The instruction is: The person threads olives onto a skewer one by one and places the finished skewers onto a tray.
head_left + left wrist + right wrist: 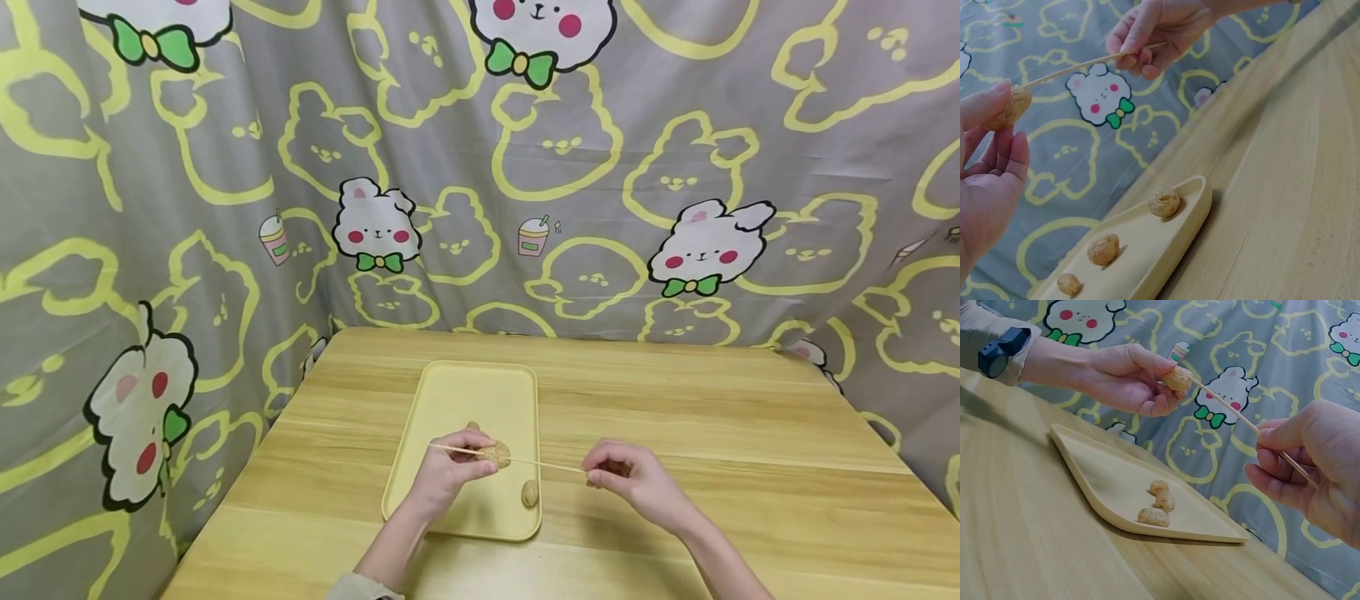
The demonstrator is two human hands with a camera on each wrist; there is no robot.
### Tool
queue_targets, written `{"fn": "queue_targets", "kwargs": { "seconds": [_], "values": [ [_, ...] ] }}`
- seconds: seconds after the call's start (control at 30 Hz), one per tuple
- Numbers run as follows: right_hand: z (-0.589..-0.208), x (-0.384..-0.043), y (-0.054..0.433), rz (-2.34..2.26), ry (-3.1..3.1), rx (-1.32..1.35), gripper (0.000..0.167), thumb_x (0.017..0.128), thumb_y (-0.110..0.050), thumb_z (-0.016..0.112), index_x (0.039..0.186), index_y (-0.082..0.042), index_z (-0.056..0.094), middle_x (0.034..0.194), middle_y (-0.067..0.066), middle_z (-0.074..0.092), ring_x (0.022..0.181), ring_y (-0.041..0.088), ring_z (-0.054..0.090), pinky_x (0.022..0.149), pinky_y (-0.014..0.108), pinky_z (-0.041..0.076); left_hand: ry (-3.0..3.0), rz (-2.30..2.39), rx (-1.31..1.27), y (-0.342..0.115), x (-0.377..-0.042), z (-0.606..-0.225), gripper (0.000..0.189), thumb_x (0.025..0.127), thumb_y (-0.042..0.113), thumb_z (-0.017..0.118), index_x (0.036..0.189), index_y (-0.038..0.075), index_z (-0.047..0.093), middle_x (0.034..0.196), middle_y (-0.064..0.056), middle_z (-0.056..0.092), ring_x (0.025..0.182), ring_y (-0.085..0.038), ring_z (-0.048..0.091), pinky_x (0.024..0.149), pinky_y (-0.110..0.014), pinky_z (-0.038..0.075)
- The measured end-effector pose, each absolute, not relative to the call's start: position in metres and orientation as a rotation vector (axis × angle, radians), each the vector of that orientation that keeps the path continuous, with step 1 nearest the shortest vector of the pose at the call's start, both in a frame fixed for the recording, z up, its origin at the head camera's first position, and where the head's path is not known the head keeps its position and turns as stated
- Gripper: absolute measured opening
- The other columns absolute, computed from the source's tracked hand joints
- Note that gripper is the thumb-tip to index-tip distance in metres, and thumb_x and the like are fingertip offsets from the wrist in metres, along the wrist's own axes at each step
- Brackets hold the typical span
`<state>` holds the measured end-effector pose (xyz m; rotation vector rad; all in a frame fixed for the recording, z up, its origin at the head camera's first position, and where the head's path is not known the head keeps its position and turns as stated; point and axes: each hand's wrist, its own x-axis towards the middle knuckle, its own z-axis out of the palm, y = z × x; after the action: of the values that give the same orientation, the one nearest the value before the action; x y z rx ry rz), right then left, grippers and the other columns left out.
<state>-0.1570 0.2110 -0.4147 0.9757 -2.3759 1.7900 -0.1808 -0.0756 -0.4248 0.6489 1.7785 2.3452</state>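
Note:
My left hand (446,471) pinches a wrinkled brown ball (496,454) between thumb and fingers, above a yellow tray (480,379). A thin wooden skewer (551,465) runs into this ball, and in the head view a length of it also shows on the far left side, over the hand. To the right, my right hand (637,483) holds the other part of the skewer between thumb and fingers, some way from the ball. Three more brown balls lie on the tray, among them a ball (1164,202) near its corner; one is hidden behind the left hand in the head view.
The tray lies on a wood-grain table (675,400). Behind and beside the table hangs a grey curtain (450,167) printed with cartoon rabbits. A dark wrist device (1004,351) is strapped on the left sleeve.

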Motion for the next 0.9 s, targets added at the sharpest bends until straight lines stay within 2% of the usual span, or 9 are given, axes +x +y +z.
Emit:
{"fn": "queue_targets", "kwargs": {
  "seconds": [0.2, 0.3, 0.4, 0.6, 0.73, 0.9],
  "values": [
    [-0.413, -0.158, 0.208, 1.792, -2.366, 0.985, 0.008, 0.089, -0.002, 0.058, 0.093, -0.006, 0.064, 0.087, 0.0, 0.06, 0.076, 0.02, 0.06, 0.064, 0.029, 0.053, 1.802, 2.336, 0.663, -0.075, -0.181, -0.424, 0.032, 0.071, -0.008, 0.071, 0.096, -0.02, 0.056, 0.094, -0.003, 0.061, 0.081, -0.01, 0.059, 0.073, -0.018, 0.052],
    [-0.413, -0.159, 0.206, 1.8, -2.365, 0.98, 0.009, 0.089, -0.001, 0.058, 0.092, -0.006, 0.064, 0.086, -0.001, 0.06, 0.076, 0.018, 0.06, 0.064, 0.029, 0.053, 1.79, 2.346, 0.682, -0.074, -0.182, -0.425, 0.022, 0.07, -0.009, 0.071, 0.092, -0.008, 0.065, 0.093, -0.001, 0.061, 0.081, -0.009, 0.059, 0.073, -0.018, 0.052],
    [-0.413, -0.159, 0.206, 1.808, -2.358, 0.975, 0.009, 0.088, 0.001, 0.058, 0.092, -0.005, 0.064, 0.087, -0.001, 0.06, 0.076, 0.018, 0.06, 0.065, 0.028, 0.054, 1.751, 2.363, 0.707, -0.073, -0.182, -0.426, 0.025, 0.07, -0.01, 0.07, 0.091, 0.004, 0.07, 0.093, -0.001, 0.061, 0.081, -0.01, 0.059, 0.073, -0.018, 0.052],
    [-0.412, -0.159, 0.204, 1.825, -2.328, 0.991, 0.01, 0.087, 0.004, 0.058, 0.092, -0.004, 0.063, 0.087, 0.0, 0.061, 0.077, 0.017, 0.061, 0.067, 0.028, 0.054, 1.738, 2.358, 0.724, -0.07, -0.181, -0.426, 0.03, 0.07, -0.007, 0.071, 0.089, 0.016, 0.071, 0.094, 0.0, 0.061, 0.081, -0.008, 0.059, 0.073, -0.018, 0.052],
    [-0.412, -0.159, 0.202, 1.847, -2.311, 1.016, 0.011, 0.087, 0.005, 0.058, 0.093, -0.002, 0.063, 0.088, 0.001, 0.06, 0.078, 0.017, 0.061, 0.069, 0.029, 0.055, 1.732, 2.354, 0.725, -0.069, -0.18, -0.426, 0.032, 0.07, -0.006, 0.072, 0.088, 0.021, 0.07, 0.094, 0.001, 0.06, 0.081, -0.008, 0.059, 0.073, -0.017, 0.051],
    [-0.412, -0.16, 0.199, 1.864, -2.316, 1.021, 0.011, 0.087, 0.005, 0.057, 0.094, -0.002, 0.063, 0.089, 0.002, 0.06, 0.079, 0.019, 0.061, 0.07, 0.03, 0.055, 1.712, 2.364, 0.734, -0.068, -0.18, -0.427, 0.033, 0.07, -0.007, 0.072, 0.088, 0.021, 0.071, 0.094, 0.001, 0.06, 0.081, -0.008, 0.059, 0.073, -0.018, 0.052]
  ]
}}
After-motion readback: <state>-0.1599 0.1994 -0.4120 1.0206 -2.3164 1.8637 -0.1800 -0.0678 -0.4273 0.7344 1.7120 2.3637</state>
